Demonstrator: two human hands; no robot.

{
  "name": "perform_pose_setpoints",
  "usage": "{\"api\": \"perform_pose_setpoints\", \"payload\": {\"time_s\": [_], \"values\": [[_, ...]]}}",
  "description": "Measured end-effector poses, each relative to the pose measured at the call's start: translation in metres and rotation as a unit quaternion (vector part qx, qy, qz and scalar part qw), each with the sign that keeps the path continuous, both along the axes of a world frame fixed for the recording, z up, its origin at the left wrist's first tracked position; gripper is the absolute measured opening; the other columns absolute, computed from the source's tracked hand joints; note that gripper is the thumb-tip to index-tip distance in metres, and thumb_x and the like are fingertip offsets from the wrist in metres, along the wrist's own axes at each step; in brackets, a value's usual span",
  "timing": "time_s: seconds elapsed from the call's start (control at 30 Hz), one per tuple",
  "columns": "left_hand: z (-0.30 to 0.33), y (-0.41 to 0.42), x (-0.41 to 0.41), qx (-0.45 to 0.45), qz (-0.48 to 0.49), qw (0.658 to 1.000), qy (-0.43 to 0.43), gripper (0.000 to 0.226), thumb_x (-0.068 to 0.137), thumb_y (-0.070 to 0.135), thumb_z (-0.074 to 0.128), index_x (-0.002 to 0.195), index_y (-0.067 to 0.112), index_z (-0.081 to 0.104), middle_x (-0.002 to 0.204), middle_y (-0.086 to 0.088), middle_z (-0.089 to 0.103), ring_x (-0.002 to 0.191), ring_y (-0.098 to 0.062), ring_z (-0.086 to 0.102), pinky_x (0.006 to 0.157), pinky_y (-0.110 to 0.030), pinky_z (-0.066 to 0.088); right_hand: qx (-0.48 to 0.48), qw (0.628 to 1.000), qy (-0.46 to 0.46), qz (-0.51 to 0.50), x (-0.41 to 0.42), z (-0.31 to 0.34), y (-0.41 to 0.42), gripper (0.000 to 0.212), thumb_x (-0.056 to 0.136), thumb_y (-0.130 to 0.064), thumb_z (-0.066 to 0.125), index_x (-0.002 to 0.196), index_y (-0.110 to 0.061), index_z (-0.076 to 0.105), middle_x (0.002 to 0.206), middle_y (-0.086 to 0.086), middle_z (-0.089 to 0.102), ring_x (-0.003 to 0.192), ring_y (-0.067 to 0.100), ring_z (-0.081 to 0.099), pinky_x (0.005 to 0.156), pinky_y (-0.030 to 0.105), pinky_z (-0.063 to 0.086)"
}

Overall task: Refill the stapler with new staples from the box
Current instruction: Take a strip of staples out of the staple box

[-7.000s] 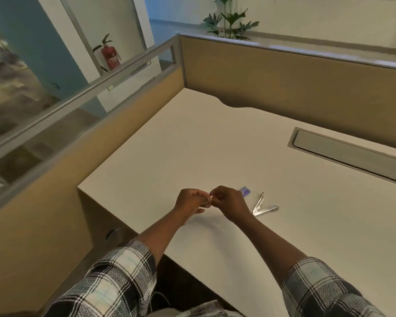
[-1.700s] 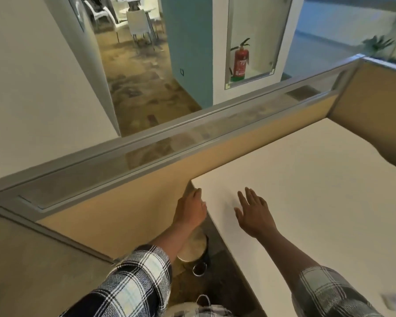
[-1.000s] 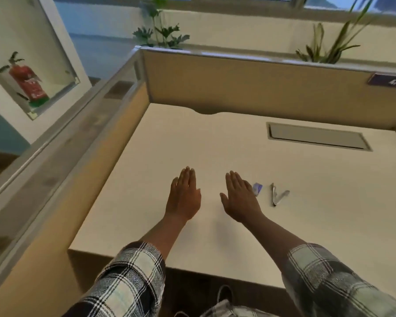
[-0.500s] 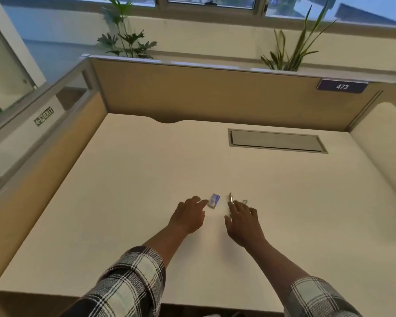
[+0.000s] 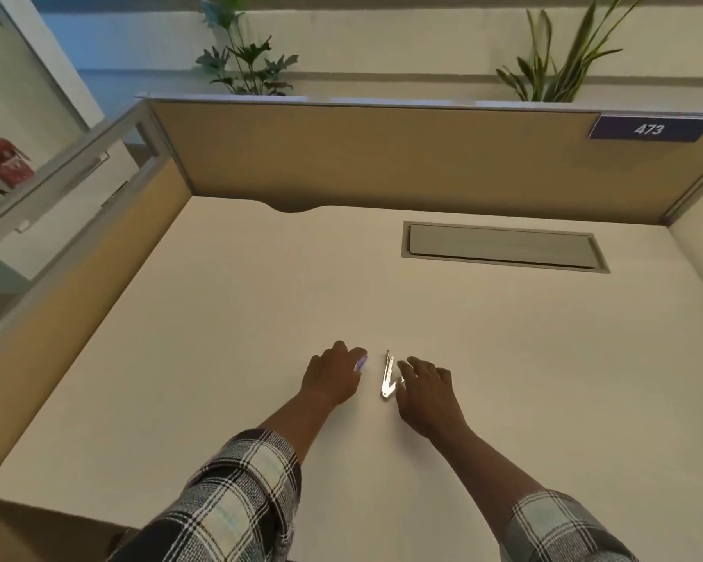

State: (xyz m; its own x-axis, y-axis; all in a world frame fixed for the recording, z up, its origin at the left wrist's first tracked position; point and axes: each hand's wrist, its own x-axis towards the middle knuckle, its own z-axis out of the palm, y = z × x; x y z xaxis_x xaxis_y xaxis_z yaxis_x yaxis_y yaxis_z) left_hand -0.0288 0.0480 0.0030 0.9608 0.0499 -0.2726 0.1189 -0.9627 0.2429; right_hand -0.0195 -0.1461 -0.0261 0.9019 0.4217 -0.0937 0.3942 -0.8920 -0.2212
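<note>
A small silver stapler (image 5: 387, 375) lies on the cream desk (image 5: 228, 326), swung apart into a narrow V. Just left of it is the little purple-and-white staple box (image 5: 361, 363), mostly hidden under my left hand (image 5: 331, 377), whose fingers curl over it and grip it. My right hand (image 5: 427, 389) rests palm down immediately right of the stapler, fingers apart, with the fingertips at the stapler's lower arm. It holds nothing.
A grey cable hatch (image 5: 504, 247) is set into the desk at the back right. Tan partition walls (image 5: 382, 160) close the desk at the back and left, with a "473" plate (image 5: 648, 129). Potted plants stand behind the partition.
The view has swung back from the desk's left side to the desk. Both hands have moved forward: the left has closed over the staple box, and the right has come beside the stapler.
</note>
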Motion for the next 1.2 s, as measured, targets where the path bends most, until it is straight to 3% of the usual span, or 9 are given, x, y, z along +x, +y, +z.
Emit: {"api": "perform_pose_setpoints", "payload": {"time_s": [0.2,0.43,0.63,0.73,0.83,0.9,1.03,1.2], "values": [[-0.013,0.0,0.011,0.003,0.012,1.0,-0.002,0.048,0.091,0.031,0.057,0.136,0.022,0.044,0.124,-0.009,0.054,0.106,-0.03,0.061,0.089,-0.039,0.049,0.005,1.0,-0.001,-0.01,0.0,0.0,-0.003,0.04,0.094,-0.03,0.041,0.132,-0.018,0.049,0.135,0.002,0.053,0.124,0.024,0.05,0.098,0.041,0.036],[-0.022,0.004,0.016,-0.017,0.039,0.999,-0.007,0.019,0.088,0.018,0.054,0.105,0.011,0.055,0.108,-0.01,0.06,0.097,-0.03,0.062,0.075,-0.034,0.045,0.013,1.0,0.002,-0.022,-0.003,0.005,0.0,0.043,0.095,-0.028,0.042,0.137,-0.022,0.047,0.136,-0.003,0.052,0.125,0.019,0.049,0.101,0.037,0.033],[-0.02,0.009,0.013,-0.217,0.027,0.975,-0.028,0.035,0.075,0.005,0.067,0.109,0.011,0.07,0.105,-0.009,0.064,0.097,-0.026,0.061,0.077,-0.026,0.045,0.108,0.988,0.059,-0.09,-0.004,0.013,0.01,0.037,0.096,-0.024,0.044,0.132,-0.018,0.051,0.128,0.0,0.059,0.115,0.021,0.057,0.096,0.036,0.041],[-0.013,0.008,0.008,-0.289,0.037,0.956,-0.031,0.034,0.069,0.003,0.073,0.101,0.014,0.075,0.095,-0.002,0.067,0.082,-0.015,0.062,0.067,-0.01,0.043,0.244,0.945,0.14,-0.166,-0.003,0.023,0.018,0.029,0.094,-0.025,0.051,0.121,-0.016,0.059,0.112,0.004,0.069,0.096,0.019,0.065,0.083,0.029,0.047],[-0.007,0.006,0.003,-0.349,0.055,0.935,-0.041,0.029,0.067,0.001,0.079,0.093,0.014,0.078,0.088,-0.001,0.075,0.069,-0.003,0.063,0.062,-0.001,0.043,0.291,0.92,0.169,-0.201,-0.004,0.03,0.023,0.023,0.091,-0.026,0.057,0.111,-0.017,0.066,0.105,0.0,0.072,0.089,0.013,0.067,0.074,0.02,0.044],[-0.003,0.007,0.0,-0.384,0.073,0.92,-0.036,0.029,0.068,0.001,0.08,0.094,0.013,0.079,0.087,-0.001,0.076,0.069,-0.001,0.065,0.065,-0.006,0.048,0.307,0.912,0.172,-0.21,-0.005,0.032,0.023,0.02,0.088,-0.024,0.06,0.105,-0.017,0.069,0.101,-0.001,0.073,0.088,0.012,0.067,0.073,0.019,0.043],[0.002,0.011,-0.003,-0.429,0.126,0.894,-0.011,0.033,0.07,0.003,0.082,0.102,0.011,0.073,0.084,-0.006,0.072,0.074,-0.016,0.067,0.07,-0.031,0.059,0.343,0.893,0.191,-0.219,-0.006,0.037,0.021,0.014,0.085,-0.02,0.066,0.096,-0.013,0.072,0.097,0.001,0.074,0.092,0.017,0.068,0.083,0.029,0.05],[0.003,0.006,-0.008,-0.517,0.263,0.814,-0.008,0.028,0.067,0.0,0.085,0.083,0.004,0.062,0.086,-0.019,0.072,0.071,-0.025,0.071,0.067,-0.035,0.062,0.389,0.859,0.223,-0.247,-0.009,0.043,0.023,0.012,0.083,-0.021,0.067,0.091,-0.012,0.07,0.089,0.002,0.075,0.089,0.017,0.069,0.082,0.035,0.052]]}}
